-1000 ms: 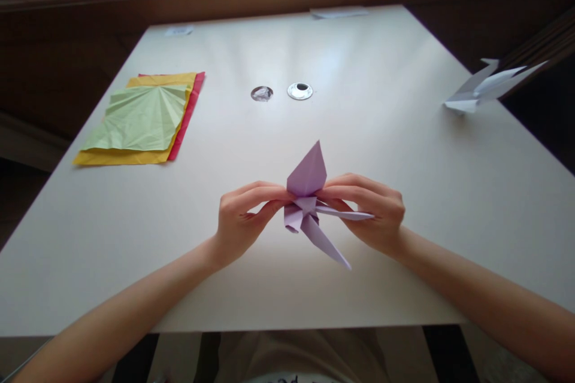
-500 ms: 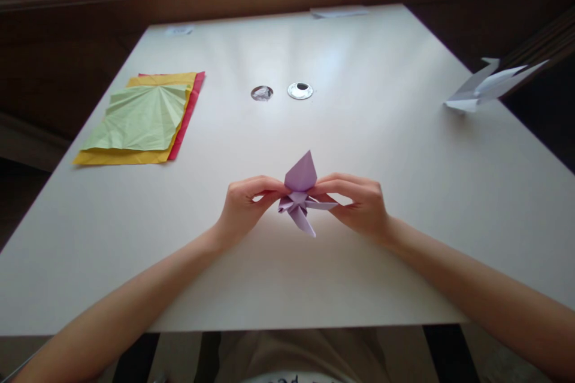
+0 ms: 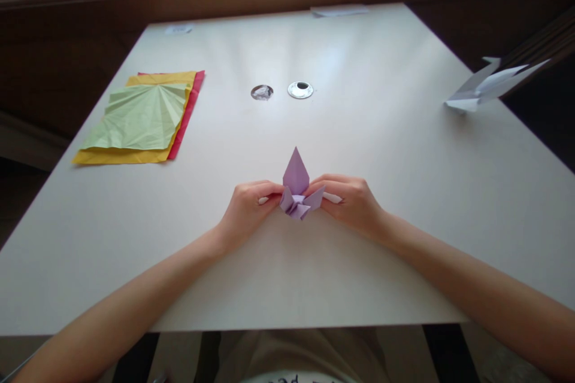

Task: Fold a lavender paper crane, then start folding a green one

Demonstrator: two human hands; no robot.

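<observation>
A small lilac folded paper figure (image 3: 296, 187) is held between both hands just above the white table (image 3: 377, 143), near its front middle. My left hand (image 3: 248, 207) pinches its left side with thumb and fingers. My right hand (image 3: 348, 201) pinches its right side. One pointed flap of the figure stands up towards the far side, and short flaps spread out at its base.
A stack of green, yellow and red paper sheets (image 3: 142, 119) lies at the left. Two round grommet holes (image 3: 300, 90) sit in the table's middle. A white folded paper shape (image 3: 485, 85) rests at the right edge. Small items stand on the wooden ledge behind.
Both hands have carried the lilac figure lower and farther from me. Its long pointed flap that stuck out towards me no longer shows, and the figure looks more compact.
</observation>
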